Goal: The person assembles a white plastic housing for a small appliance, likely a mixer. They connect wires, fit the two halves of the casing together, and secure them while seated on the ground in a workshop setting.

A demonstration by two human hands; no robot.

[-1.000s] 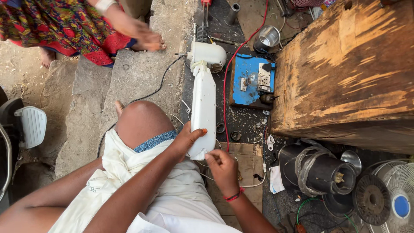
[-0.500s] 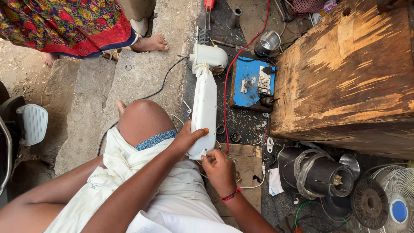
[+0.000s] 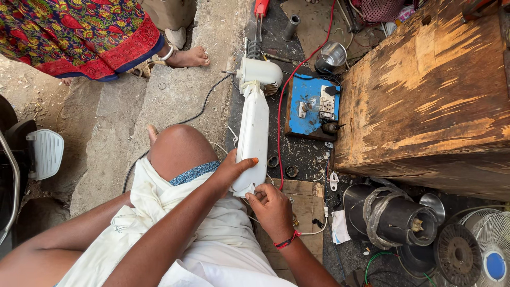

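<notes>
The left hand (image 3: 231, 171) grips the long white appliance body (image 3: 253, 135) (lying along the stone step's edge); the right hand (image 3: 272, 204) pinches its near end.

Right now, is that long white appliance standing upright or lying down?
Lying down. The white appliance stretches flat along the ground away from the person, its near end held by the left hand and right hand.

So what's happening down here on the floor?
A seated person holds a long white appliance housing steady with the left hand, while the right hand works at its near end. Its far end rests beside a blue switch board. A red wire runs alongside, and a wooden box stands to the right.
</notes>
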